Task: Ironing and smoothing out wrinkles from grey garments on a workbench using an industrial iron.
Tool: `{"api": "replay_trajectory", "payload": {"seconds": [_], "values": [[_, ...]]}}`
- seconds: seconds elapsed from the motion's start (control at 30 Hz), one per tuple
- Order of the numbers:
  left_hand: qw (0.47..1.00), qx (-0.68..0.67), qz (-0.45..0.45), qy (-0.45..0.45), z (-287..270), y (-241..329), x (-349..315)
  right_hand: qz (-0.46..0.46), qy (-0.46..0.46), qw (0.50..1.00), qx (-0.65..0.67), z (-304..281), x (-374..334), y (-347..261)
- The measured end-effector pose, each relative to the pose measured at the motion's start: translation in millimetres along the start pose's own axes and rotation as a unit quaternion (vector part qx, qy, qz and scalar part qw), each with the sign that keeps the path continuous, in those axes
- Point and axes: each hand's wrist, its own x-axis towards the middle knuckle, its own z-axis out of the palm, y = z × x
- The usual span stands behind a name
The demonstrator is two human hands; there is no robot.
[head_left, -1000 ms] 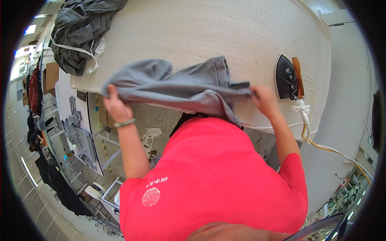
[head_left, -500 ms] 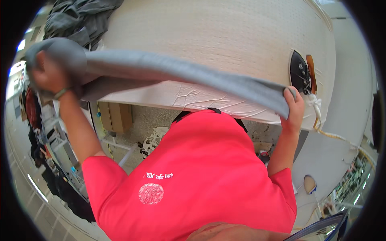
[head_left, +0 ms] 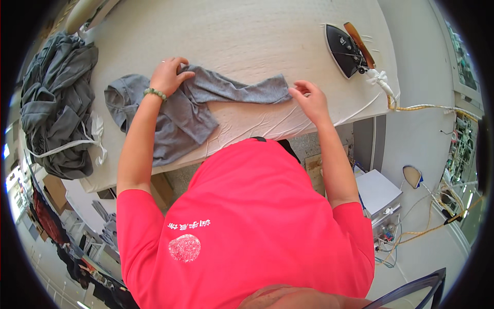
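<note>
A grey long-sleeved garment (head_left: 177,126) lies on the white padded table, its body bunched at the left and one sleeve (head_left: 242,90) stretched out to the right. Over the top of that sleeve, by the shoulder, rests my left hand (head_left: 169,78), thumb and fingers apart. A bead bracelet (head_left: 155,93) circles the left wrist. At the sleeve's cuff end is my right hand (head_left: 312,102), its fingers loosely bent and apart, the tips right beside the cloth; no cloth shows between them.
A heap of grey garments (head_left: 56,108) with white strips covers the table's left end. An iron (head_left: 346,50) stands at the back right, with a brown handle and a wrapped cord (head_left: 432,107) trailing right. The padded table (head_left: 257,36) has a wrinkled front edge close to my body.
The garment, held stretched in the air between both hands, now lies on the table. My left hand has moved right and my right hand left, off the cuff.
</note>
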Motion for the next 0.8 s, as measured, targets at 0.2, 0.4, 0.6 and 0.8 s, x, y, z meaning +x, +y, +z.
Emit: {"api": "replay_trajectory", "payload": {"seconds": [0.2, 0.4, 0.6, 0.8], "values": [[0.995, -0.083, 0.050, 0.035, 1, -11, -7, 0.015, -0.040, 0.965, -0.260, 25, 15, -24], [0.970, -0.107, 0.067, 0.206, 1, 1, -53, 0.032, -0.052, 0.972, -0.227, 32, 21, -16], [0.938, 0.036, 0.158, 0.306, -3, 7, -86, -0.001, -0.248, 0.968, -0.027, 24, 33, 10], [0.904, 0.138, 0.188, 0.358, -35, -16, -135, 0.026, -0.270, 0.961, -0.047, 2, 40, -80]]}}
